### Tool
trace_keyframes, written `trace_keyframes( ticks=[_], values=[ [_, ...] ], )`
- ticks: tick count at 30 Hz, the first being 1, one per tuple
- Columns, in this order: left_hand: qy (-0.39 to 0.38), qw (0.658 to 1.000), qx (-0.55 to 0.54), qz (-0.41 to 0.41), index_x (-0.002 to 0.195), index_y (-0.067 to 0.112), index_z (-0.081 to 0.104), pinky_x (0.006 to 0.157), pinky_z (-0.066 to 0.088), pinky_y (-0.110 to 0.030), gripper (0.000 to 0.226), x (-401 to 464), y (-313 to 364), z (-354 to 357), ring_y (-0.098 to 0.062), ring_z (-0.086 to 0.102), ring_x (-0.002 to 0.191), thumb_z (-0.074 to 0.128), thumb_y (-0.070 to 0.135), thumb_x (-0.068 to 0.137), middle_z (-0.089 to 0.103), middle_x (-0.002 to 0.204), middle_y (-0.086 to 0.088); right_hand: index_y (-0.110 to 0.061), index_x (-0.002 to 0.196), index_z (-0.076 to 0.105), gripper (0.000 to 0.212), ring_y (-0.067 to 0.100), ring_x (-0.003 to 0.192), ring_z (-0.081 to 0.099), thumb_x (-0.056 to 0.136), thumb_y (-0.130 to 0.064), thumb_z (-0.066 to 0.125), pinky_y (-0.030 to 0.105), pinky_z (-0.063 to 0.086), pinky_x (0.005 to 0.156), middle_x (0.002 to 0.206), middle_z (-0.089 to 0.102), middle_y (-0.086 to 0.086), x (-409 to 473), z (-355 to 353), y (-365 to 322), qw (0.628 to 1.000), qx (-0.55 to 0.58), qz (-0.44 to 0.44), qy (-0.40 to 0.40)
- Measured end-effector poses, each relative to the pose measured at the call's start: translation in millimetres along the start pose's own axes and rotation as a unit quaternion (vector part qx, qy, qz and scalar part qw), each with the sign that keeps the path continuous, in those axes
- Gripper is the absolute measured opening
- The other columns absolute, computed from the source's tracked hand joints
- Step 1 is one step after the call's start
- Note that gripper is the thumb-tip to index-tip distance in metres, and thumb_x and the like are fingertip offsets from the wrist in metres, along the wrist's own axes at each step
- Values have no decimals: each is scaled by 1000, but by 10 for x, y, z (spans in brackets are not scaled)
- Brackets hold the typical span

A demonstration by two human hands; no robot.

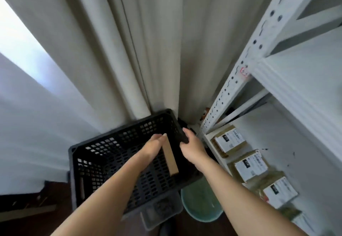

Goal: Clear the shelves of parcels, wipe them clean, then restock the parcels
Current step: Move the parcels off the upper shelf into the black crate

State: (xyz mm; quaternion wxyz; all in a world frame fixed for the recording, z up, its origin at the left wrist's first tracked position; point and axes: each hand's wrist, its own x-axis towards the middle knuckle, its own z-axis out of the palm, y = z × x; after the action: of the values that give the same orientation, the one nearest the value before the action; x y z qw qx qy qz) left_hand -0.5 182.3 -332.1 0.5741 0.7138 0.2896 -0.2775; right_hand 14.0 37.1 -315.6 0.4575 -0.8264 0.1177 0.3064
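Your left hand (154, 145) holds a flat brown cardboard parcel (170, 157) inside the black perforated plastic crate (103, 163). Your right hand (191, 145) grips the crate's right rim. Beyond, three white-labelled parcels (250, 165) lie on the white metal shelf (288, 143).

The parcel labels (231, 141) are too blurred to read (the nearest parcel (280, 192) blurriest).
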Motion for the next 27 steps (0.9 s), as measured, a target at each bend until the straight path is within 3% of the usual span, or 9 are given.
trace_keyframes(
  ticks=[2, 4, 9, 12, 15, 21, 24, 27],
  values=[
    [15, 998, 33, 60, 148, 14, 34, 103, 30, -26, 57, -289, 368, -78, -23, 38, 136, 43, 45, 100, 40, 149, -5, -31, 153, 27, 59, 18, 117, 53, 101, -13, 47, 31, 51, 89, 158, 31, -1, -281, -242, -329, 998, -12, -49, 25],
    [33, 990, 71, 117, 146, 14, 38, 107, 33, -28, 57, -541, 713, -143, -25, 42, 133, 45, 46, 99, 42, 147, -8, -27, 154, 29, 59, 23, 135, 44, 100, -12, 48, 36, 43, 106, 157, 32, 0, -562, -470, -623, 993, -34, -100, 60],
    [89, 944, 205, 243, 152, 18, 28, 119, 18, -35, 60, -1229, 1440, -174, -28, 21, 145, 43, 44, 100, 19, 156, -14, -25, 154, 29, 59, 27, 143, 26, 99, -14, 48, 41, 29, 116, 158, 29, 4, -1200, -947, -1100, 966, -115, -185, 137],
    [125, 890, 276, 340, 148, 19, 35, 118, 20, -40, 56, -1575, 1748, -117, -28, 20, 145, 44, 44, 99, 20, 157, -11, -22, 152, 31, 56, 26, 145, 18, 99, -15, 48, 34, 18, 119, 159, 28, 1, -1554, -1205, -1232, 941, -153, -226, 201],
    [150, 816, 332, 448, 142, 14, 43, 112, 29, -36, 48, -1868, 2032, 40, -26, 34, 137, 44, 37, 100, 32, 149, -10, -22, 150, 35, 55, 27, 142, 20, 97, -16, 50, 38, 22, 117, 160, 26, 0, -1866, -1494, -1270, 909, -191, -246, 275],
    [155, 708, 425, 542, 138, 17, 47, 104, 42, -44, 42, -2344, 2447, 622, -27, 45, 129, 37, 35, 102, 28, 153, -6, -30, 146, 38, 53, 29, 146, 11, 96, -26, 54, 50, 16, 119, 163, 12, 0, -2349, -2124, -1098, 863, -241, -168, 410],
    [149, 662, 469, 566, 138, 21, 49, 108, 38, -44, 41, -2416, 2547, 957, -27, 39, 134, 34, 37, 103, 28, 153, -5, -31, 147, 36, 53, 34, 147, 7, 97, -32, 54, 55, 16, 119, 164, 4, 3, -2462, -2448, -904, 866, -232, -87, 435],
    [126, 645, 501, 564, 140, 23, 47, 114, 31, -45, 44, -2390, 2604, 1277, -26, 29, 140, 31, 39, 103, 24, 155, -3, -32, 150, 32, 58, 40, 149, 0, 97, -41, 53, 57, 17, 117, 164, -5, 5, -2455, -2675, -669, 885, -193, -17, 424]
  ],
)
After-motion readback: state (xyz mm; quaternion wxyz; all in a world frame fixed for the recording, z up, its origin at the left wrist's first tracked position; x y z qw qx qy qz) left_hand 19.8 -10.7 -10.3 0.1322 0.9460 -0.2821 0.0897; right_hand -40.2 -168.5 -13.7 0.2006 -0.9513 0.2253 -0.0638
